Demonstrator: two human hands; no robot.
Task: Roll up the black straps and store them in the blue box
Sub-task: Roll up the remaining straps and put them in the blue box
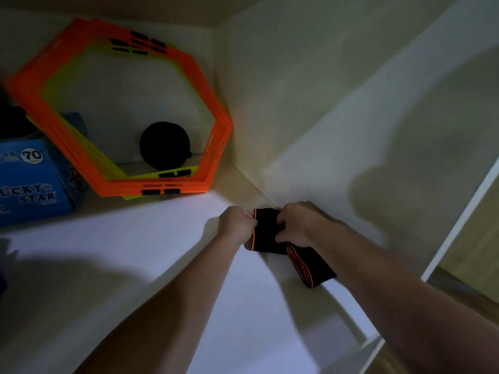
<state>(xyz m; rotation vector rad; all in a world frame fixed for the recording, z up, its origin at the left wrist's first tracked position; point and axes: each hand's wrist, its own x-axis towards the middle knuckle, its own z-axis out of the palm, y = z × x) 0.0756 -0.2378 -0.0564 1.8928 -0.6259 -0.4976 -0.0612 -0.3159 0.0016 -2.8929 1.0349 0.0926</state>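
A black strap with orange edging lies on the white shelf near the right wall. My left hand pinches its left end. My right hand grips the strap from the right, fingers curled over it. A bunched length of the strap trails toward me under my right wrist. The blue box, printed with "LUCKY STAR" and "70", stands at the far left of the shelf, well apart from both hands.
Stacked orange and yellow hexagonal rings lean against the back wall. A black round object sits behind them. Dark items rest above the blue box. The shelf's white front edge runs down the right side.
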